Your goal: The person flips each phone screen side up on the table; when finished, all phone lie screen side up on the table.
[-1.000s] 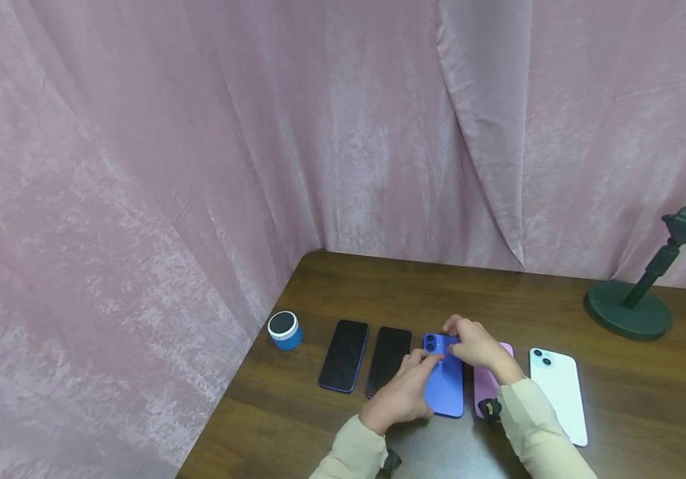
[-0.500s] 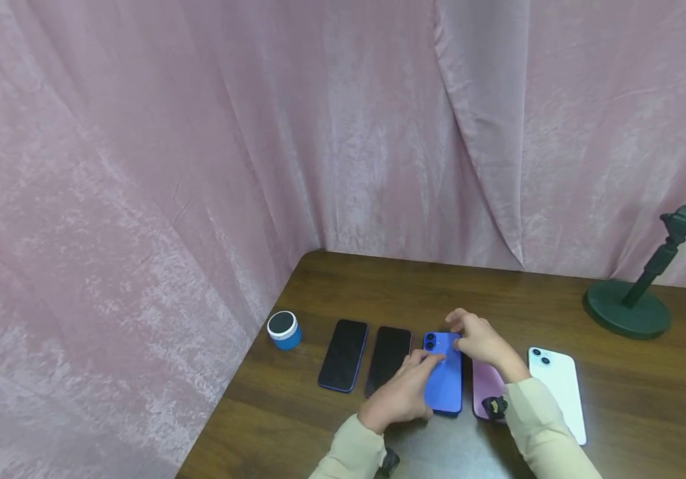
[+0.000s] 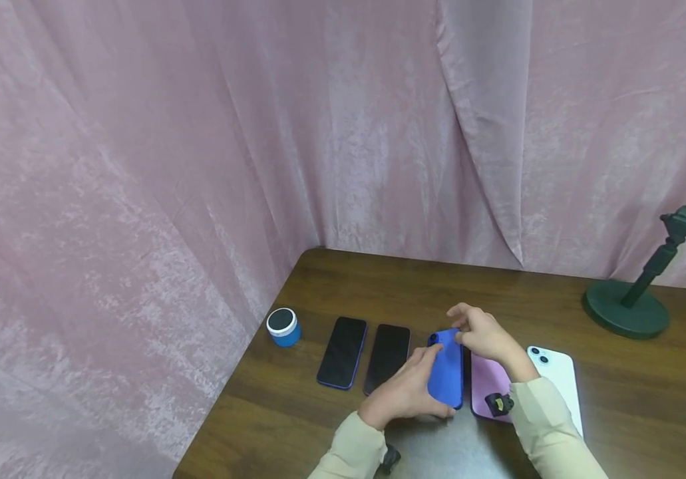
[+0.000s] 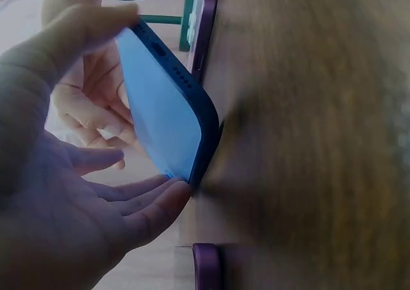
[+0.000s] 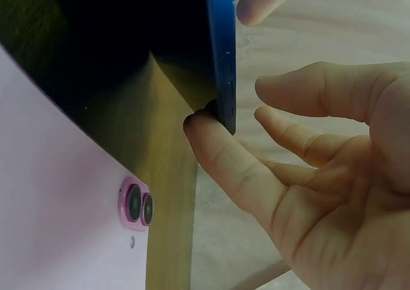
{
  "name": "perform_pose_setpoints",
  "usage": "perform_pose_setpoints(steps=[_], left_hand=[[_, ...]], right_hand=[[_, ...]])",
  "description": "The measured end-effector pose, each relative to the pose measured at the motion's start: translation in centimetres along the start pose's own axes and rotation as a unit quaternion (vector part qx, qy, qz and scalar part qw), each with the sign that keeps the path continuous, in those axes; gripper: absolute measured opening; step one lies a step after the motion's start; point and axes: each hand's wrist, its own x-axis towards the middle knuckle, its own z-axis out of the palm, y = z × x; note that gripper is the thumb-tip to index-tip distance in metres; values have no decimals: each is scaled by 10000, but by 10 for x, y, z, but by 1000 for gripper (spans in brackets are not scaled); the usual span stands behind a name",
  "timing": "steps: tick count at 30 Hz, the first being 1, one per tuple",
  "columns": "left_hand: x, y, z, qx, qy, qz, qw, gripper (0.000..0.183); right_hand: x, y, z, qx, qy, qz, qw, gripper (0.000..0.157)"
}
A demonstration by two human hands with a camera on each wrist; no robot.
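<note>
A blue smartphone [image 3: 447,372] is tilted up from the table, back side upward with its camera lenses at the far end. My left hand [image 3: 405,392] grips it, thumb at the near end and fingers along the left edge; the left wrist view shows the phone's bottom edge with its port. My right hand [image 3: 486,339] is at the far right corner. In the right wrist view its thumb touches the blue phone's edge [image 5: 225,66], while the other fingers are spread apart from it. The phone's dark underside faces down.
Two dark-screened phones, a blue-edged one [image 3: 343,352] and another [image 3: 387,359], lie left of the hands. A pink phone [image 3: 486,386] lies under the right wrist, a white phone [image 3: 564,382] beyond it. A blue-white jar-like object [image 3: 284,328] and a green stand [image 3: 627,309] stand on the wooden table [image 3: 372,279].
The blue phone, earlier flat on the table, is now raised and tilted. My left thumb has come round its near end. My right hand has moved slightly away, its fingers lifting off the phone.
</note>
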Motion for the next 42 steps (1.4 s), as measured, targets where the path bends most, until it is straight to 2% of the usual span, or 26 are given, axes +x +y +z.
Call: perform_pose_setpoints(steps=[11,16,21,26,33,35,42], left_hand=[[0,0,0,-496,48,-195,9986,115],[1,-6,-1,-757,126,-31,9970,115],[-3,-9,-5,-1346,52,28,9909,111],[-7,-15,-10,-1600,88,186,9869,110],[-11,-24,-19,-2229,40,455,9738,99],[-12,-25,-20,-2296,-35,467,9722,95],[-11,-27,-22,-2117,-115,508,9759,86]], right_hand=[[-2,-7,0,-22,-15,-11,10000,44],[-2,-13,3,-67,-85,-79,9999,43],[-1,-17,6,-76,-58,-117,9999,41],[-1,-17,12,-68,37,-253,9997,38],[4,-11,18,214,99,-540,9983,33],[5,-8,20,323,17,-541,9980,32],[7,2,23,554,-312,-527,9966,36]])
